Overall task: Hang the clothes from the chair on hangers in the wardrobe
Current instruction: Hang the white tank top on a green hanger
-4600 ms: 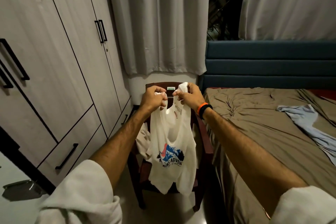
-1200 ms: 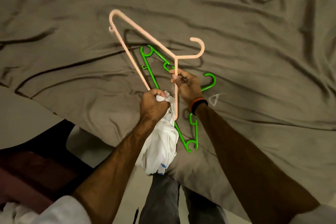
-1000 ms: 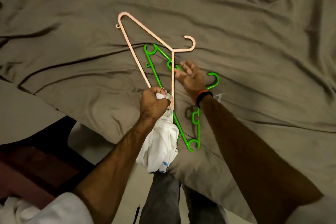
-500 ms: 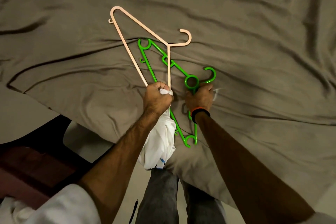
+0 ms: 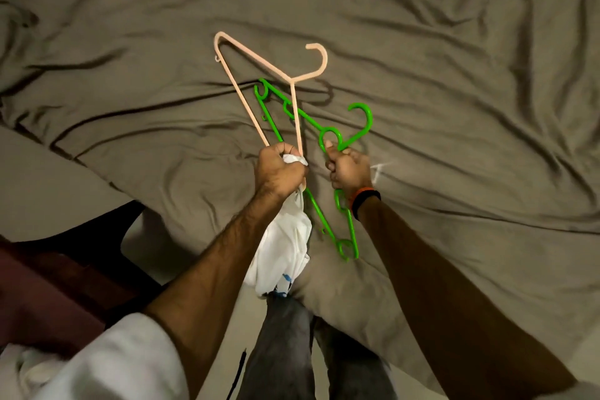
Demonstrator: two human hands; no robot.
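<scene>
Lifted since a moment ago, the green hanger (image 5: 324, 136) sits mid-frame pinched in your right hand (image 5: 349, 169); your left hand (image 5: 279, 172) fists the white shirt (image 5: 282, 243) and peach hanger (image 5: 259, 75) over the bedsheet (image 5: 454, 107).

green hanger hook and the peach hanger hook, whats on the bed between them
In the head view, only bare wrinkled bedsheet lies between the peach hanger hook and the green hanger hook, crossed by the peach hook's shadow; no other item sits there.
</scene>
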